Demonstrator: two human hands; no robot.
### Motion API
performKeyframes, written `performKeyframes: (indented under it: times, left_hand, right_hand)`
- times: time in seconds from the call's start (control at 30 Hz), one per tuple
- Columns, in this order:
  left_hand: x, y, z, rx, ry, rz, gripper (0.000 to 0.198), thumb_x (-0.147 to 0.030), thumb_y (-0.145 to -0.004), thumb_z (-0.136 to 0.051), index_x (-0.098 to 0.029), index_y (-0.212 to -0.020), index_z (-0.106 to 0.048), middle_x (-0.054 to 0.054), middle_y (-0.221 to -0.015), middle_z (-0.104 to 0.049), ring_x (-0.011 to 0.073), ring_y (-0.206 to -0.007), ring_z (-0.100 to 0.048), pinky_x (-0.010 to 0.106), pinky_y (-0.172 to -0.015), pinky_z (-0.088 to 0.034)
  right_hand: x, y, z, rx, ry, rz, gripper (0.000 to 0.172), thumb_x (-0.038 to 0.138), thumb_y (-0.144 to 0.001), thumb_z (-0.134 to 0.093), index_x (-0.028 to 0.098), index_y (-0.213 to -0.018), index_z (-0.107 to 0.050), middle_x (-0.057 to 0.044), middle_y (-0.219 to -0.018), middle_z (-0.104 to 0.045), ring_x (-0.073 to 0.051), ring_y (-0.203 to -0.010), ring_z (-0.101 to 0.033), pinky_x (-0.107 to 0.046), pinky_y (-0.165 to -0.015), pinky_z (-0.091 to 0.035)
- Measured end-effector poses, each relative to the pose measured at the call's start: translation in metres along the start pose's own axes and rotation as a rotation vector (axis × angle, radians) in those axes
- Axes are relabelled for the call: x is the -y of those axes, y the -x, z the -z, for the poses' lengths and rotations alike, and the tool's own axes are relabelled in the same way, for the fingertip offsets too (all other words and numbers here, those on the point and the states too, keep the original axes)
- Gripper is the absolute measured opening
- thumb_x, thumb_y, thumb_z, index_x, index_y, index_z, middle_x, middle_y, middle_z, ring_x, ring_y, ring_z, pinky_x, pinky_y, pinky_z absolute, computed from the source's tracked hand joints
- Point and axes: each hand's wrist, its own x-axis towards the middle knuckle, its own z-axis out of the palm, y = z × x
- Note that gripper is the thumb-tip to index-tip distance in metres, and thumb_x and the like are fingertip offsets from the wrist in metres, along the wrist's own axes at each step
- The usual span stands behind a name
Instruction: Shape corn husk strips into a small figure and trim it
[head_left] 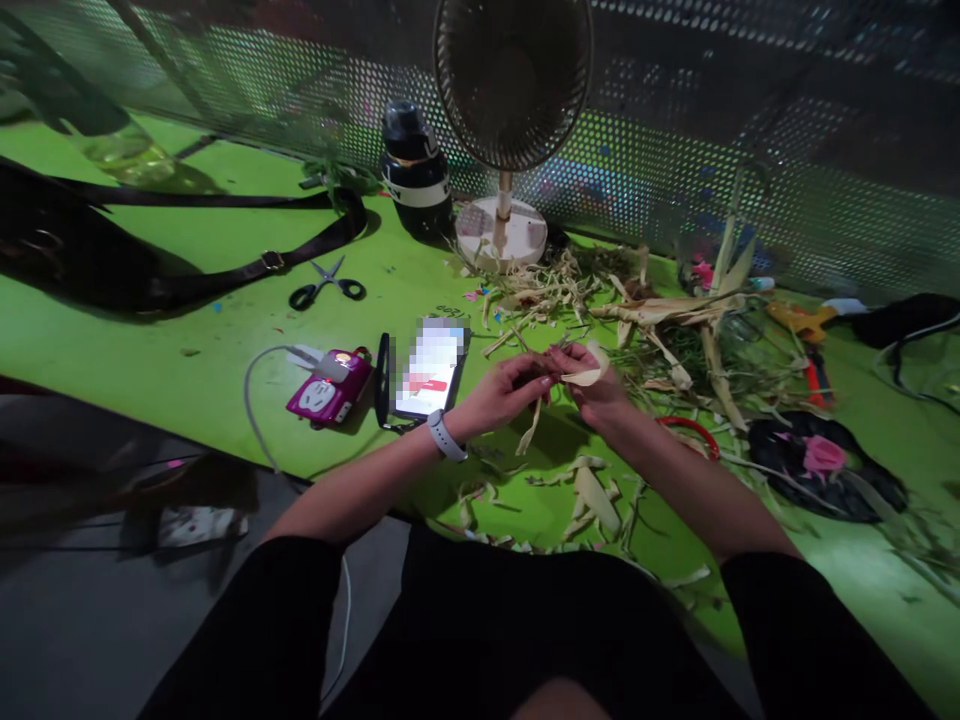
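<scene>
Over the green table, my left hand [514, 388] and my right hand [596, 395] meet with their fingertips pinched together. Between them is a pale dried strip that looks like corn husk [598, 366]; one end curls up by my right hand and another narrow piece hangs below my left fingers. The exact grip of the fingertips is too small to make out. Below my hands lie husk scraps [595, 498] on the tabletop. Just left of my left hand, a lit phone [431, 370] lies on the table.
A fan [501, 225] and a black bottle [416, 185] stand at the back. Scissors [328, 284], a purple power block [330, 388] and a black strap bag [82, 245] are leftward. Husk heaps [652, 310], a black ring-shaped bundle [784, 475] and pliers [817, 375] lie rightward.
</scene>
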Motion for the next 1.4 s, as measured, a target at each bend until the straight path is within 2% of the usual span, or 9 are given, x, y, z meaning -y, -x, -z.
performKeyframes:
  times: [0.2, 0.33, 0.43, 0.6, 0.7, 0.8, 0.9, 1.07, 1.4]
  left_hand:
    - [0.002, -0.001, -0.001, -0.006, 0.051, -0.026, 0.028, -0.037, -0.081, -0.067, -0.014, -0.094, -0.059, 0.002, -0.078, -0.062, 0.0096, -0.066, -0.058, 0.021, -0.061, -0.048]
    - [0.002, -0.005, 0.006, -0.134, 0.021, -0.004, 0.031, -0.041, -0.082, -0.065, -0.015, -0.098, -0.059, 0.000, -0.076, -0.060, 0.0093, -0.067, -0.057, 0.021, -0.063, -0.047]
    - [0.002, -0.006, 0.010, -0.191, 0.068, 0.003, 0.035, -0.042, -0.080, -0.068, -0.016, -0.101, -0.057, -0.001, -0.074, -0.060, 0.0087, -0.066, -0.057, 0.020, -0.062, -0.046]
    - [0.004, -0.008, 0.008, -0.239, 0.217, 0.032, 0.036, -0.043, -0.078, -0.070, -0.016, -0.097, -0.057, 0.000, -0.072, -0.065, 0.0104, -0.064, -0.062, 0.023, -0.064, -0.048]
    - [0.004, -0.009, 0.002, -0.385, 0.378, -0.012, 0.030, -0.037, -0.076, -0.073, -0.017, -0.095, -0.059, 0.001, -0.082, -0.071, 0.0135, -0.082, -0.068, 0.027, -0.082, -0.049]
    - [0.004, -0.008, -0.003, -0.479, 0.505, -0.032, 0.028, -0.034, -0.075, -0.074, -0.018, -0.094, -0.061, 0.001, -0.091, -0.072, 0.0164, -0.096, -0.069, 0.030, -0.094, -0.045]
    - [0.004, -0.006, -0.007, -0.451, 0.576, 0.041, 0.035, -0.036, -0.074, -0.075, -0.019, -0.101, -0.062, 0.004, -0.094, -0.074, 0.0200, -0.102, -0.068, 0.032, -0.092, -0.048]
    - [0.000, -0.004, -0.011, -0.364, 0.604, 0.141, 0.041, -0.041, -0.072, -0.074, -0.016, -0.103, -0.066, 0.008, -0.097, -0.074, 0.0235, -0.097, -0.069, 0.032, -0.081, -0.053]
    - [-0.004, -0.001, -0.009, -0.301, 0.457, 0.066, 0.047, -0.038, -0.072, -0.076, -0.012, -0.109, -0.064, 0.012, -0.097, -0.074, 0.0241, -0.094, -0.070, 0.035, -0.085, -0.054]
  right_hand:
    - [-0.002, -0.004, 0.003, 0.055, 0.045, -0.016, 0.030, 0.038, -0.057, -0.081, 0.019, -0.064, -0.059, 0.004, -0.062, -0.060, -0.009, -0.058, -0.054, -0.023, -0.057, -0.043]
    - [0.007, -0.004, 0.008, 0.101, 0.209, -0.049, 0.014, 0.030, -0.060, -0.069, 0.019, -0.063, -0.060, 0.002, -0.063, -0.062, -0.012, -0.062, -0.057, -0.025, -0.059, -0.043]
    - [0.020, 0.003, 0.013, 0.197, 0.392, 0.041, 0.006, 0.023, -0.060, -0.059, 0.018, -0.062, -0.060, 0.002, -0.059, -0.061, -0.012, -0.059, -0.055, -0.025, -0.059, -0.042]
    - [0.037, 0.028, 0.007, 0.312, 0.670, 0.124, 0.035, 0.039, -0.079, -0.050, 0.020, -0.050, -0.044, 0.004, -0.044, -0.042, -0.010, -0.044, -0.039, -0.025, -0.049, -0.031]
    - [0.032, 0.041, -0.002, 0.381, 1.012, 0.182, 0.042, 0.048, -0.086, -0.049, 0.019, -0.056, -0.052, 0.000, -0.054, -0.052, -0.012, -0.052, -0.046, -0.026, -0.054, -0.034]
    - [0.019, 0.044, -0.009, 0.244, 1.208, 0.335, 0.037, 0.053, -0.085, -0.052, 0.018, -0.081, -0.063, -0.008, -0.084, -0.065, -0.020, -0.077, -0.057, -0.032, -0.071, -0.042]
    - [0.002, 0.039, -0.011, 0.290, 0.975, 0.274, 0.035, 0.052, -0.087, -0.052, 0.019, -0.094, -0.061, -0.008, -0.091, -0.066, -0.021, -0.086, -0.059, -0.035, -0.079, -0.045]
    - [-0.020, 0.031, -0.012, 0.383, 0.383, 0.060, 0.031, 0.050, -0.078, -0.063, 0.022, -0.088, -0.057, -0.001, -0.081, -0.064, -0.016, -0.075, -0.060, -0.033, -0.076, -0.050]
    - [-0.018, 0.039, -0.012, 0.398, 0.335, -0.066, 0.039, 0.060, -0.081, -0.057, 0.021, -0.082, -0.053, 0.005, -0.054, -0.054, -0.010, -0.043, -0.049, -0.024, -0.043, -0.040]
